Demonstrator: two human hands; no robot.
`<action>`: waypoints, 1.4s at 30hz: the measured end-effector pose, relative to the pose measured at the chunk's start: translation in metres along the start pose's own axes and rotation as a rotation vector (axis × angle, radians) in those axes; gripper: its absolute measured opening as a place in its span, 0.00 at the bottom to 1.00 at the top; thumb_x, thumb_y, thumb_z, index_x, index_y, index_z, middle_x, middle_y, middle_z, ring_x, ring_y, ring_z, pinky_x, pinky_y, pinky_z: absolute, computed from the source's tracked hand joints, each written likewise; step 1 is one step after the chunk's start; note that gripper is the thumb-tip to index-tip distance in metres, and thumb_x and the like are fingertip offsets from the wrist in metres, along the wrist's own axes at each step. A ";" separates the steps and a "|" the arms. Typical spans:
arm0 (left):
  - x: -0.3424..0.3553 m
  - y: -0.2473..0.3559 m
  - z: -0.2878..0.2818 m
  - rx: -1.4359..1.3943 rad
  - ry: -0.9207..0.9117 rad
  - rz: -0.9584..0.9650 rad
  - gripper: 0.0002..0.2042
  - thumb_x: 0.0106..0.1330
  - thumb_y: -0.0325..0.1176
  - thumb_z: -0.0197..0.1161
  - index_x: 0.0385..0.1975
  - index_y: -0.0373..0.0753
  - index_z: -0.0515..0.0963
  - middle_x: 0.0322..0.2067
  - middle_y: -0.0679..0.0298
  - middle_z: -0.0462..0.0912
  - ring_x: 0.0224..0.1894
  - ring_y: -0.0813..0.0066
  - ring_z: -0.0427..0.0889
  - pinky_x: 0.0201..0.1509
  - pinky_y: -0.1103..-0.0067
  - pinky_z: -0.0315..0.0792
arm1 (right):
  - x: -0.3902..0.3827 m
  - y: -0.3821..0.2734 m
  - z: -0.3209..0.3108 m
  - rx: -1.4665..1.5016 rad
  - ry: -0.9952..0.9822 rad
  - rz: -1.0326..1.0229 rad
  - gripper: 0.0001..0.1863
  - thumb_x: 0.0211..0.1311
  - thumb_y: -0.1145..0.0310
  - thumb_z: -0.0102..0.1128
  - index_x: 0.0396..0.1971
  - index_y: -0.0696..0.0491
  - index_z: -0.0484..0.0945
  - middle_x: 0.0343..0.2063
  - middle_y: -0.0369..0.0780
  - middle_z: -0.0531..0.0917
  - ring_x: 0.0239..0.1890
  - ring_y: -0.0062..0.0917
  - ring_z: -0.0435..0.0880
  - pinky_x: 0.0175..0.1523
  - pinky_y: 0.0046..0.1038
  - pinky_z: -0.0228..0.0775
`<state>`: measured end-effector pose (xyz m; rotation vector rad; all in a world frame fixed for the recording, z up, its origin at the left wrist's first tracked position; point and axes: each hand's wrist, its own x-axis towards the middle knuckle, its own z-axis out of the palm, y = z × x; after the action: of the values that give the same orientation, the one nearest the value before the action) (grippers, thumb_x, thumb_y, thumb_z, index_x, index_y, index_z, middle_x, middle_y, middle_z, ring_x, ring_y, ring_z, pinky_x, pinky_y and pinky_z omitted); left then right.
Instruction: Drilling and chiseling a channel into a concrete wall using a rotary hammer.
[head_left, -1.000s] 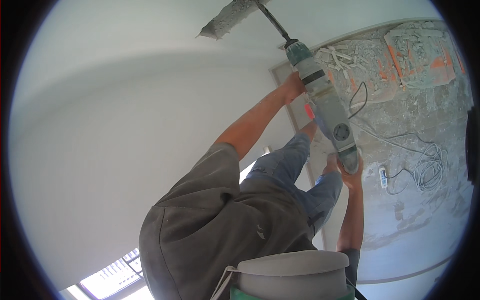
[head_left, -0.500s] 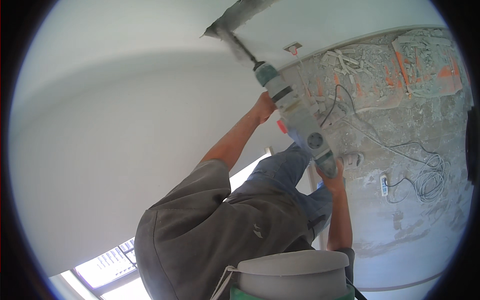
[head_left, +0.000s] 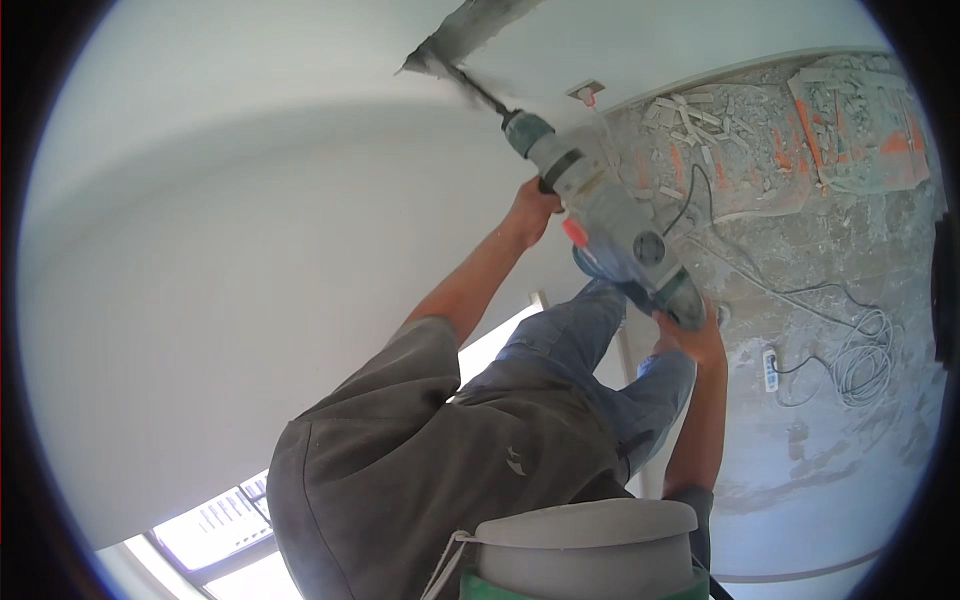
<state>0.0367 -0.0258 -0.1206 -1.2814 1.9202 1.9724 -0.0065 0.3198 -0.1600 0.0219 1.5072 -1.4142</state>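
Note:
A large grey and dark green rotary hammer (head_left: 612, 215) is held up in front of me, slanting toward the upper left. My left hand (head_left: 535, 212) is closed round its front grip, close behind the green chuck. At the back end, my right hand (head_left: 697, 335) wraps the rear handle; the tool body partly hides its fingers. The long chisel bit (head_left: 482, 90) reaches to the corner of a dark, rough-edged chased strip (head_left: 478, 32) in the white wall (head_left: 300, 60). Blur and dust obscure whether the tip touches the wall.
Below the wall, rubble (head_left: 700, 120) lies on the floor, beside filled orange-streaked sacks (head_left: 860, 130). A plug sits in a wall socket (head_left: 586, 93). A coiled cable (head_left: 862, 365) and a white power strip (head_left: 769, 370) lie on the dusty floor at right.
The tool's rear has swung right and slightly up, with my right hand following it. My left hand has shifted slightly right, while the bit stays at the strip's corner.

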 end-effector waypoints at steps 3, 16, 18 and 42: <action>-0.027 0.013 0.026 -0.017 -0.067 -0.035 0.18 0.60 0.24 0.64 0.50 0.32 0.73 0.47 0.62 0.79 0.51 0.71 0.77 0.57 0.73 0.71 | -0.036 0.024 -0.002 0.045 -0.026 -0.221 0.32 0.42 0.74 0.73 0.51 0.61 0.72 0.47 0.43 0.79 0.52 0.29 0.76 0.58 0.30 0.65; 0.038 0.018 0.038 0.150 -0.177 -0.012 0.21 0.50 0.16 0.63 0.47 0.28 0.75 0.40 0.62 0.80 0.41 0.75 0.76 0.49 0.79 0.70 | -0.023 0.046 0.011 0.227 0.026 -0.257 0.21 0.47 0.75 0.71 0.43 0.58 0.76 0.35 0.38 0.82 0.38 0.21 0.80 0.44 0.26 0.72; 0.023 0.022 0.029 0.157 -0.158 -0.031 0.21 0.50 0.17 0.63 0.48 0.28 0.74 0.41 0.62 0.80 0.41 0.76 0.76 0.49 0.78 0.70 | -0.025 0.050 0.031 0.249 0.048 -0.235 0.20 0.46 0.74 0.72 0.42 0.57 0.77 0.34 0.38 0.82 0.36 0.21 0.80 0.43 0.26 0.71; 0.050 0.062 0.083 0.189 -0.543 0.060 0.19 0.59 0.27 0.66 0.50 0.38 0.75 0.47 0.64 0.79 0.49 0.75 0.77 0.56 0.76 0.71 | -0.026 0.027 0.015 0.176 0.223 -0.773 0.25 0.44 0.80 0.62 0.48 0.62 0.72 0.47 0.47 0.77 0.48 0.34 0.78 0.53 0.30 0.67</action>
<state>-0.0728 0.0103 -0.1156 -0.5662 1.8177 1.8545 0.0318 0.3317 -0.1596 -0.3380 1.6477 -2.2144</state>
